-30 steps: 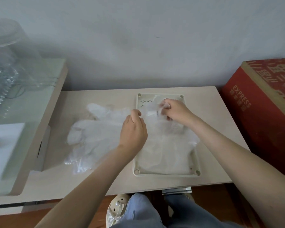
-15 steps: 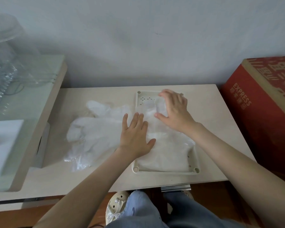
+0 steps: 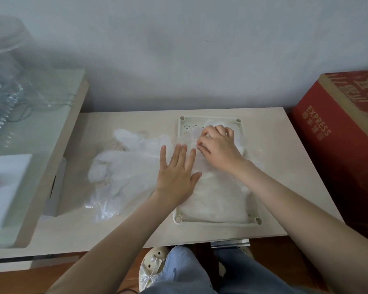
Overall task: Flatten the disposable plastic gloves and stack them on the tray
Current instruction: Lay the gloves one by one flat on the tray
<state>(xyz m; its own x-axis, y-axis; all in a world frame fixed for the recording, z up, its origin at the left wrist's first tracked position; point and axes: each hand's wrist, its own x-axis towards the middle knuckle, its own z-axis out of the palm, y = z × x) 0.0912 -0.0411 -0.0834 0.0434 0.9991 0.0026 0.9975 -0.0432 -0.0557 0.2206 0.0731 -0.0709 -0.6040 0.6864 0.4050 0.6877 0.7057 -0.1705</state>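
Neither hand is gripping anything outright: the left hand [image 3: 175, 175] lies open, palm down and fingers spread, straddling the left rim of the tray [image 3: 218, 221], while the right hand [image 3: 218, 148] has its fingers curled down onto the film near the tray's far end, whether pinching a fold or merely pressing cannot be told. Both bear on the glove on the tray [image 3: 217, 187], a thin, translucent, milky sheet that covers most of the tray floor, with faint wrinkles and a finger-end bunched under the right hand. Judged from this, the step in hand is flattening: the left hand pins the sheet while the right works the far end. A loose pile of gloves [image 3: 123, 166] waits on the table [image 3: 285, 187] just left of the tray, overlapping and creased, cuffs crumpled at the near edge; part of it appears to reach under the left hand. The next move likely calls for a light outward sweep toward the far rim to press out air without dragging the film, then lifting one glove from the pile. Such film clings and slides readily, so layers may shift out of line. A red carton [image 3: 338, 145] stands right of the table.
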